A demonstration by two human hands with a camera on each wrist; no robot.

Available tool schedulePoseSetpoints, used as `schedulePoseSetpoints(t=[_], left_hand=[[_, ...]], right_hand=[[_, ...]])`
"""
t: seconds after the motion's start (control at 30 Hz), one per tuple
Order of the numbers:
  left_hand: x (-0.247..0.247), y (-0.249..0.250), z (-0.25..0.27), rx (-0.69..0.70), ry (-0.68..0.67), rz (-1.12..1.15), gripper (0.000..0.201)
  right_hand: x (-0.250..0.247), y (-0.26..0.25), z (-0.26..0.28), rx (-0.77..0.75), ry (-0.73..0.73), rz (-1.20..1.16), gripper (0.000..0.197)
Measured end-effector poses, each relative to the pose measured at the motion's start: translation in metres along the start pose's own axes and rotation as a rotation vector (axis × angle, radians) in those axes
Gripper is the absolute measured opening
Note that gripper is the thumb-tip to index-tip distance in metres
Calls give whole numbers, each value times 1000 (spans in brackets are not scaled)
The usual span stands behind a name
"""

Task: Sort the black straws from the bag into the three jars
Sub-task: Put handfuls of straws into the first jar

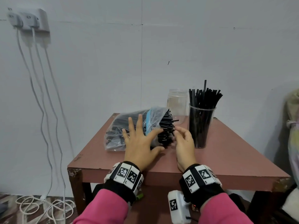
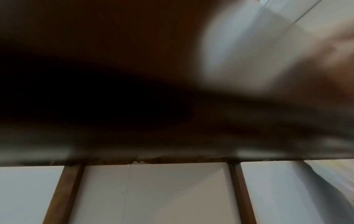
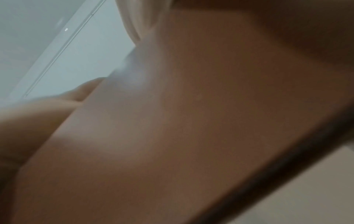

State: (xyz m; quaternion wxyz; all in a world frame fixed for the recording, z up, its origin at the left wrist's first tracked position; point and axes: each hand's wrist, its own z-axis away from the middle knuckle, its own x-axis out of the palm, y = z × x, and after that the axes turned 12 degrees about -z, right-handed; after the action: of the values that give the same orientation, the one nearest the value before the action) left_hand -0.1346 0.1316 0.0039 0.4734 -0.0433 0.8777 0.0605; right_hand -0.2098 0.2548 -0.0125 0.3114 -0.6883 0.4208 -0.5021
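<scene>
Room: a pale wall [image 1: 113,62] is standing behind a small brown table [image 1: 226,151]; white cables [image 1: 40,94] are hanging from a wall socket [image 1: 29,20] at left.
Bag: a clear plastic bag [image 1: 123,126] is lying on its side on the table, black straws [image 1: 166,126] poking out of its open end toward the right.
Jars: a clear jar [image 1: 201,126] packed with upright black straws is standing right of the bag; an empty jar [image 1: 177,105] is standing behind it.
Left hand: the left hand [image 1: 140,143] is resting on the bag, fingers spread flat.
Right hand: the right hand [image 1: 184,143] is reaching its curled fingertips to the straw ends; whether it is pinching any I cannot tell.
Wrist views: both are showing only blur.
</scene>
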Motion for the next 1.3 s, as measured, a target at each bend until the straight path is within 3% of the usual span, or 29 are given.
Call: schedulePoseSetpoints(t=[0.27, 0.57, 0.7, 0.77, 1.07, 1.23, 1.3], left_hand=[[8, 0, -1, -4, -94, -85, 74], [13, 0, 1, -81, -3, 6, 64], [13, 1, 1, -59, -29, 12, 62], [13, 0, 2, -52, -33, 8, 60], [13, 4, 2, -72, -20, -34, 56], [13, 3, 1, -68, -38, -53, 57], [13, 3, 1, -67, -47, -61, 57]], right_hand=[[2, 0, 2, -23, -133, -16, 14], [0, 0, 2, -70, 9, -43, 12], [2, -2, 3, -88, -111, -46, 37], [4, -3, 5, -109, -124, -13, 30], [-2, 2, 4, -127, 133, 43, 7], [2, -6, 7, -131, -37, 32, 17], [3, -3, 7, -130, -31, 66, 22]])
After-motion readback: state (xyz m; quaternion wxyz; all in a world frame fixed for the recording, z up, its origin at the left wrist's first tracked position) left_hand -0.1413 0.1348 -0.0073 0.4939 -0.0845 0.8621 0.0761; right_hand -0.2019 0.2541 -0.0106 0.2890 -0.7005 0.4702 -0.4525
